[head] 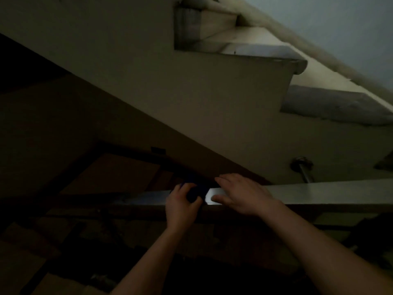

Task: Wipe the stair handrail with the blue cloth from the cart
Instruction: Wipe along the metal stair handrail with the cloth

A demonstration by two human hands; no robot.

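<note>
The scene is very dark. A flat-topped metal handrail (319,193) runs across the lower middle of the head view, with a bright glint near its centre. My left hand (180,204) grips a bunched dark blue cloth (196,192) on top of the rail. Just to the right of the cloth, my right hand (240,193) lies on the rail with its fingers stretched out flat, thumb on the near side. The two hands are close together, almost touching around the cloth.
A pale stair wall (191,103) rises behind the rail, with grey steps (331,105) above at the right. A round metal bracket (303,167) fixes the rail to the wall. Below the rail lie dim brown stairs and dark bars (95,177).
</note>
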